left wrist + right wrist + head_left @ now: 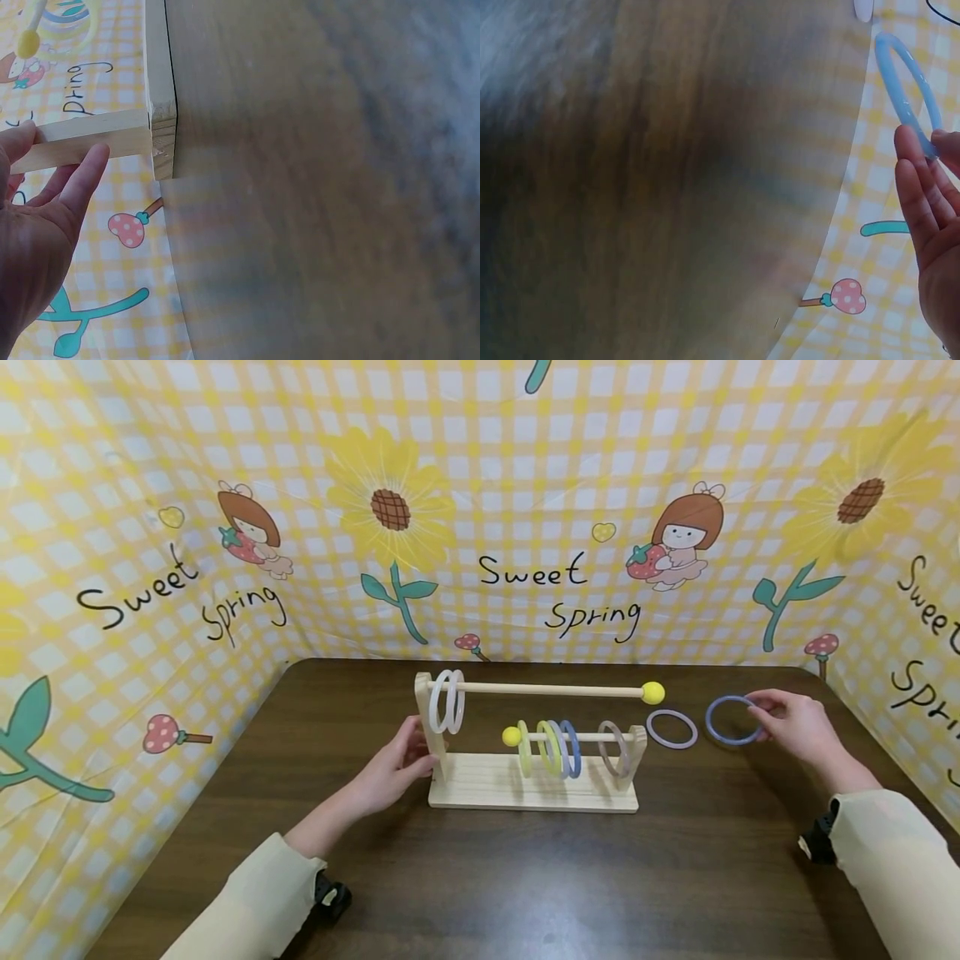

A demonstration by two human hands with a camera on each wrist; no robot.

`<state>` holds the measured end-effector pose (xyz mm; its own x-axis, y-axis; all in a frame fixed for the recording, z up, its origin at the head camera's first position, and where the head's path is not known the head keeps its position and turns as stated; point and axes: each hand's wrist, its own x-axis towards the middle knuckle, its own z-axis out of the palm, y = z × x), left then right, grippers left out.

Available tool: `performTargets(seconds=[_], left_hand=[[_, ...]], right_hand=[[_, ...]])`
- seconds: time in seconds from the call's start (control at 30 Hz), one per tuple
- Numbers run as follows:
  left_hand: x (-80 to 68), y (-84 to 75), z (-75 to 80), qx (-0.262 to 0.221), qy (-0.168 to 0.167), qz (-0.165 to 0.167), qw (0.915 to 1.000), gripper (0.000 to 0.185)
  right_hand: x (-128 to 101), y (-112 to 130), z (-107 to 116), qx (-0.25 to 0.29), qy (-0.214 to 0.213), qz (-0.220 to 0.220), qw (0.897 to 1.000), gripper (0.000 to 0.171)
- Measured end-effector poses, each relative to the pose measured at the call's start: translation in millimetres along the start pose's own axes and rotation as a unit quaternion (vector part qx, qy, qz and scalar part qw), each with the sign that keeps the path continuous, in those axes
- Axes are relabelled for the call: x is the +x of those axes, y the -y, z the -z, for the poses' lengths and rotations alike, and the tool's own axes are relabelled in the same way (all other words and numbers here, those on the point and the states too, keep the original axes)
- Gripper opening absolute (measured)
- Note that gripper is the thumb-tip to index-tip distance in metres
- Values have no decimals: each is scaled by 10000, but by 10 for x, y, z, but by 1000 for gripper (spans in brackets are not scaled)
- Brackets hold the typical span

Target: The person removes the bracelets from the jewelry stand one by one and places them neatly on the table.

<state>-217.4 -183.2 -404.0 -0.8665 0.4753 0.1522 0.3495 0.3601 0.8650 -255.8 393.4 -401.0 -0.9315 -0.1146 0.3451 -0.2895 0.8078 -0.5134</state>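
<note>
Holding one thin blue ring point(708, 720) at far right.
Head: right hand point(798, 722) pinches it, right of the pale wooden stand point(480, 781). Left wrist: left hand point(37, 225) grips the stand's left post point(126, 133). Right wrist: fingertips point(905, 136) pinch the ring.

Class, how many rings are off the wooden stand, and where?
2: a blue ring in the right hand, a pale purple ring on the table beside the stand.

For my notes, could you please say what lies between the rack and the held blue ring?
One pale lilac ring, lying on the table, shows between them in the head view.
</note>
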Motion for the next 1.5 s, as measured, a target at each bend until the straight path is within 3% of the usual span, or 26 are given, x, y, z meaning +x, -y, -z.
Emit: performTargets(seconds=[0.4, 0.7, 1.0, 1.27, 1.5], left_hand=[[13, -13, -3, -35, 5, 46, 10000, 47], [4, -16, -6, -14, -24, 83, 10000, 47], [-4, -19, -4, 13, -53, 65, 10000, 48], [-1, -30, 2, -3, -40, 64, 10000, 48], [-13, -33, 3, 37, -29, 71, 10000, 48]], right_hand=[[53, -54, -55, -131, 315, -36, 9994, 18], [97, -140, -116, -133, 672, -408, 9968, 21], [185, -187, -137, -208, 1030, -429, 9935, 20], [228, -201, -155, -415, 1112, -438, 9920, 20], [175, -187, -150, -212, 1042, -422, 9934, 21]])
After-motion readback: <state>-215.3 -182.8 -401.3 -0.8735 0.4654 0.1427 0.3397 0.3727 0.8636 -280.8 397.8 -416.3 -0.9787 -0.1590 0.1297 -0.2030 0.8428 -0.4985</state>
